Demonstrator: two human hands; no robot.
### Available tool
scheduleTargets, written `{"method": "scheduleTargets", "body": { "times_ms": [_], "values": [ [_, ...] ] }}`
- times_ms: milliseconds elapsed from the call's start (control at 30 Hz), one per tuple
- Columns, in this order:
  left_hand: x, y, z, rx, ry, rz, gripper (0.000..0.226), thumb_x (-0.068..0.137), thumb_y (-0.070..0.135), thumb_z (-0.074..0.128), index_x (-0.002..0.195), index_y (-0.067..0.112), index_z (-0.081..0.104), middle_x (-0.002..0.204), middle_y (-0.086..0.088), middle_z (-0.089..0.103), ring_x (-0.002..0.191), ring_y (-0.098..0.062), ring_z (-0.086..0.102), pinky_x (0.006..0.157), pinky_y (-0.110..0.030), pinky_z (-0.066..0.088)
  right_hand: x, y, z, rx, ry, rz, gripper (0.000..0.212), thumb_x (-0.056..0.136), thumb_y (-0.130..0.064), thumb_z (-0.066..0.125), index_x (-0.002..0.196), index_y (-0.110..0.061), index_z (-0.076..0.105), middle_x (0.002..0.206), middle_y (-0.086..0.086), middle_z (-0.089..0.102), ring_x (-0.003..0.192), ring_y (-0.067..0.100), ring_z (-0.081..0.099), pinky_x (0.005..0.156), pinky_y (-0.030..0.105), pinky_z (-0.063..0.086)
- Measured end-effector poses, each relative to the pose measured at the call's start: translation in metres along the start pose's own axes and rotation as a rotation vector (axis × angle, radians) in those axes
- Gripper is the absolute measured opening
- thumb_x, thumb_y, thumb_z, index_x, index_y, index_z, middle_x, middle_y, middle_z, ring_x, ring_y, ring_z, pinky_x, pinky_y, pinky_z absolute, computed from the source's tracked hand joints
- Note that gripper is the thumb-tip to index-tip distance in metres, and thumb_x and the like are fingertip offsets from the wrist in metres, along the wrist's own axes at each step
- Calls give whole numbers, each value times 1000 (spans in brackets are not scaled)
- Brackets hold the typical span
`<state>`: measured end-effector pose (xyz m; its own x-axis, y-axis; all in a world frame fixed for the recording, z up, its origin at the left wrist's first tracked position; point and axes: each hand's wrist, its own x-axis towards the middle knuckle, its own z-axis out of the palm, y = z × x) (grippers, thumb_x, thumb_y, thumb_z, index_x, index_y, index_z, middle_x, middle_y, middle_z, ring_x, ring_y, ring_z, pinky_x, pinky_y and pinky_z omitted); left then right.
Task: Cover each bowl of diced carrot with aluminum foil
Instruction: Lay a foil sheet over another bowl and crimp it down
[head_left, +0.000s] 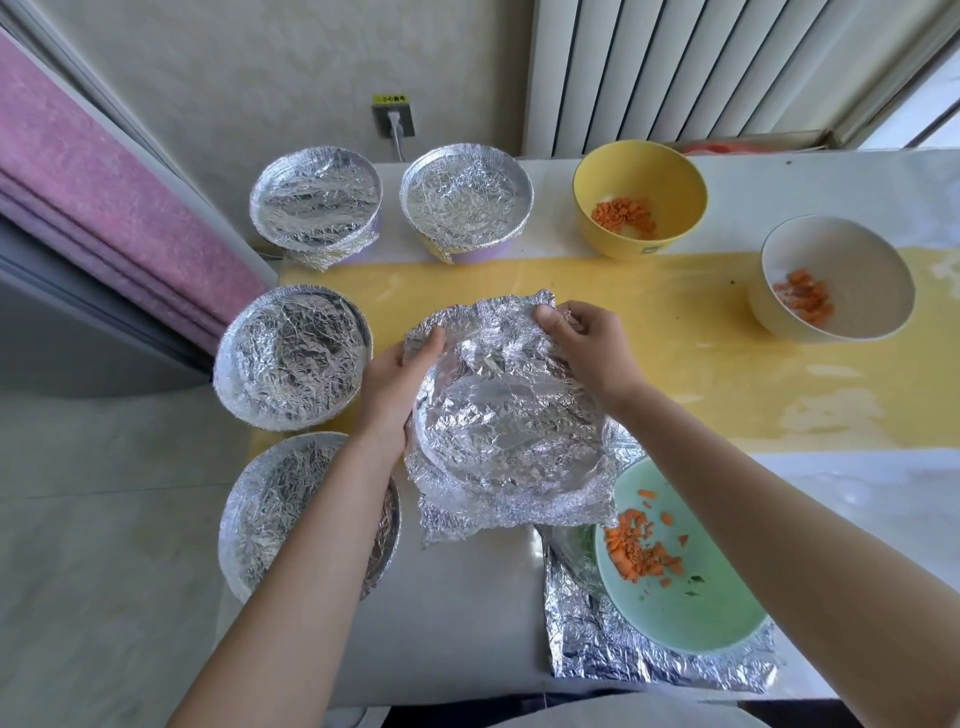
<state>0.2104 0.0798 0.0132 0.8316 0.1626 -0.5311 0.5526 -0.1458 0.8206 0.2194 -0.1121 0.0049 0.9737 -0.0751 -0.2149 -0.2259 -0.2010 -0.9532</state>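
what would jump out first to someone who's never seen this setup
The left hand and right hand grip a crinkled foil sheet being shaped at the centre. Left of them shine four foil-covered bowls. On the right, the open yellow bowl, white bowl and green bowl show orange diced carrot.

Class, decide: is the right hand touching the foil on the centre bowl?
Touching. The head view shows the right hand pinching the foil at its far edge.
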Motion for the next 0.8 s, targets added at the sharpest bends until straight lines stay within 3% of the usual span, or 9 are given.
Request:
{"method": "scheduleTargets", "body": {
  "times_ms": [67, 200, 300, 400, 467, 533, 633, 733, 800],
  "values": [
    [-4, 0, -1, 90, -25, -9, 30, 82, 57, 55, 89, 29, 61, 72, 15, 43, 57, 4, 38, 52, -19, 30, 1, 1, -1, 32, 16, 16, 31, 89, -31, 60, 75, -4, 52, 53, -2, 35, 38, 0, 27, 39, 13, 25],
    [-9, -1, -1, 162, -32, 40, 44, 87, 56, 46, 65, 19, 54, 70, 2, 51, 63, -9, 43, 55, -21, 25, 2, 7, -3, 43, 0, 65, 31, 89, -33, 60, 75, -6, 51, 55, 2, 37, 40, 7, 28, 40, 19, 25],
    [-8, -2, -2, 126, -51, 22, 37, 90, 57, 41, 78, 26, 59, 72, 10, 49, 66, -8, 43, 58, -21, 28, 3, 13, -2, 59, 54, 84, 35, 89, -34, 59, 67, -10, 46, 52, 0, 37, 40, 7, 28, 40, 21, 25],
    [-7, -7, -7, 32, -38, 13, 47, 85, 60, 47, 115, 26, 56, 94, 12, 55, 90, -9, 52, 89, -30, 36, 5, 18, -4, 4, 207, 94, 35, 92, -39, 56, 74, -9, 50, 54, 2, 39, 45, 10, 30, 47, 24, 26],
    [-9, -8, -11, -82, 4, 17, 56, 74, 64, 58, 113, 24, 54, 107, 6, 59, 105, -16, 54, 100, -40, 37, 6, 21, -7, 11, 295, 109, 34, 94, -37, 52, 73, -11, 47, 54, 0, 38, 49, 13, 30, 51, 27, 26],
    [-11, -11, -14, -206, 42, 8, 61, 68, 64, 66, 110, 21, 54, 113, -2, 59, 106, -22, 57, 97, -44, 43, 6, 20, -9, -6, 388, 133, 37, 97, -36, 47, 68, -14, 43, 54, -2, 36, 51, 13, 30, 53, 28, 25],
    [-21, -17, -11, -404, 42, 41, 46, 78, 46, 67, 109, 13, 57, 102, -10, 61, 89, -23, 62, 82, -34, 52, 5, 17, -11, 30, 508, 160, 38, 100, -33, 40, 65, -17, 40, 55, -3, 36, 46, 6, 34, 48, 24, 28],
    [-29, -26, 4, -394, 16, 16, 58, 73, 42, 75, 114, 6, 58, 107, -12, 66, 93, -24, 65, 80, -31, 53, -1, 14, -7, 115, 521, 179, 33, 101, -30, 35, 73, -13, 41, 57, -3, 33, 38, 2, 31, 40, 18, 29],
    [-34, -27, 16, -305, 85, 0, 39, 79, 34, 73, 105, 8, 61, 97, -4, 67, 86, -18, 63, 72, -26, 50, -7, 16, -2, 98, 507, 167, 36, 101, -28, 35, 67, -17, 33, 57, -3, 29, 40, 3, 28, 42, 20, 27]
  ]
}}
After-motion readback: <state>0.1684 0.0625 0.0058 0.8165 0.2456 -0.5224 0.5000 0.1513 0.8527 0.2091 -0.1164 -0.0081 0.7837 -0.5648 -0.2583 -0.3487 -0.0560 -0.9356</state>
